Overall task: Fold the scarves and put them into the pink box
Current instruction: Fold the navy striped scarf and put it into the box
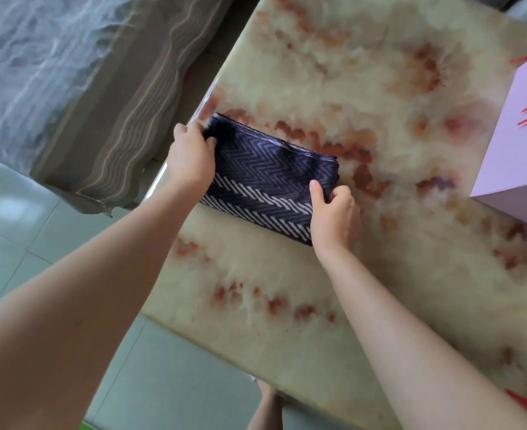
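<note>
Navy chevron-patterned folded fabric scarf lies lengthwise between both hands, left hand pinching its desk-edge end, right hand pinching the end nearer the pink cardboard box.

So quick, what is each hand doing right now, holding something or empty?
Left hand: closed, gripping the left end of the folded navy scarf.
Right hand: closed, pinching the right end of the same scarf.

Both hands on navy scarf
</note>
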A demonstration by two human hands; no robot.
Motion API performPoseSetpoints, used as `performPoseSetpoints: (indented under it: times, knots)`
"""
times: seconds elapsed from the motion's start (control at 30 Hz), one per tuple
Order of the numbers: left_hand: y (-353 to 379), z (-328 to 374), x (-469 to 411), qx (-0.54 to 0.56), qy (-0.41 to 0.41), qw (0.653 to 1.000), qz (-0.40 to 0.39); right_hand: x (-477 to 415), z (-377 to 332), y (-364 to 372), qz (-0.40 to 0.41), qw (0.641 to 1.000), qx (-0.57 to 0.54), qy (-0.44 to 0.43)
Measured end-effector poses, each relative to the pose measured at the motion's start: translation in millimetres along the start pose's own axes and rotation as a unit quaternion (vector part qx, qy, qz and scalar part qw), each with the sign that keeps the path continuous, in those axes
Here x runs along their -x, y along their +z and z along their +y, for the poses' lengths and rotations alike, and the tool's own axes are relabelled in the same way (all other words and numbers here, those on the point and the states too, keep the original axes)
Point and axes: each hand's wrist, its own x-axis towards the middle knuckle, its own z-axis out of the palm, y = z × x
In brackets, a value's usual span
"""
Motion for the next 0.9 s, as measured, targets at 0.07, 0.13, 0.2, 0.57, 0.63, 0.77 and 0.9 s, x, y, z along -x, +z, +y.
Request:
performPoseSetpoints:
  times: [0.07,0.13,0.2,0.57,0.63,0.77,0.9]
  knots:
    - [-6.0,0.3,2.1,0.044,-0.038,0.997,-0.045,13.3,1.0,-3.7,-0.011,0.995,-0.098,0.000]
    - [-14.9,-3.7,3.2,0.052,-0.072,0.990,-0.110,28.9,9.7,-9.2,-0.043,0.976,-0.209,-0.031]
    - [-22.6,-10.9,4.7,0.045,-0.074,0.983,-0.162,41.4,17.1,-16.6,-0.101,0.966,-0.227,-0.065]
    - [-27.7,-32.7,17.1,0.122,-0.055,0.979,-0.153,24.7,10.1,-20.8,-0.242,0.942,-0.231,0.029]
    - [-30.2,-40.6,19.8,0.141,-0.042,0.979,-0.140,19.8,11.9,-27.9,-0.314,0.919,-0.235,0.026]
    - [-36.6,-51.3,36.4,0.240,0.029,0.951,-0.194,16.3,19.0,-38.3,-0.369,0.897,-0.242,0.017]
    - [-41.0,-45.7,60.0,0.371,-0.061,0.866,-0.329,11.5,33.2,-47.7,-0.391,0.883,-0.257,0.033]
